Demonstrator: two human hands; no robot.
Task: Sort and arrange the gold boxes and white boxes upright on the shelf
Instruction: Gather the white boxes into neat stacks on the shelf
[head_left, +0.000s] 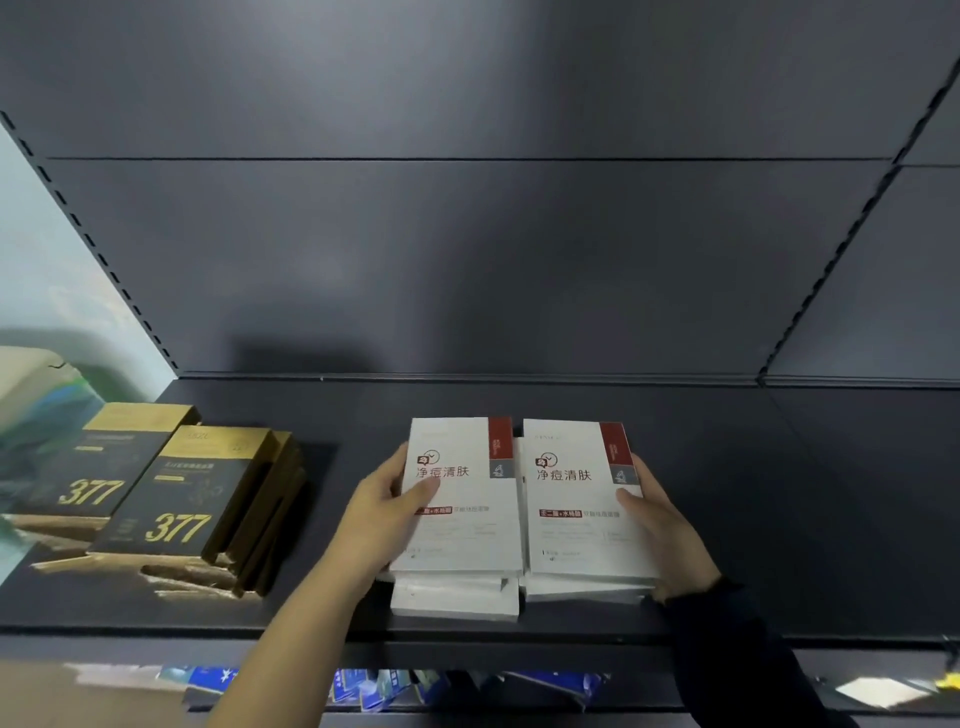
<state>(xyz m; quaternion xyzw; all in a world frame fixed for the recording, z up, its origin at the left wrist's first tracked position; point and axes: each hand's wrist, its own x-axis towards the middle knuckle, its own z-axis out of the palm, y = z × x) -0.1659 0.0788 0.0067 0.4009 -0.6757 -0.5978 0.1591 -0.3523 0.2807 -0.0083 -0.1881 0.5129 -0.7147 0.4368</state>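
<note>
White boxes (462, 519): we see two stacks side by side at the middle of the shelf (779, 519), printed faces towards us, and the stacks touch or nearly touch each other.
Left hand (382, 512): we see it grasping the left stack at its left edge, thumb laid across the top box's face, fingers hidden behind.
Right hand (662, 530): it grasps the right stack at its right edge, thumb on the top face; a dark sleeve (737, 639) covers the wrist.
Lower layers: the boxes beneath sit askew (one juts out towards us under the left stack).
Gold boxes (176, 499): they lie in low heaps at the shelf's left end, well apart from the white ones, faces marked 377; more crowd their right side, and we cannot tell how those lie.
Behind: a dark back panel (467, 260), with a slotted upright (88, 234) at its left.
Below: blue packets (379, 686) show under the shelf's front edge, partly hidden by our forearms.
</note>
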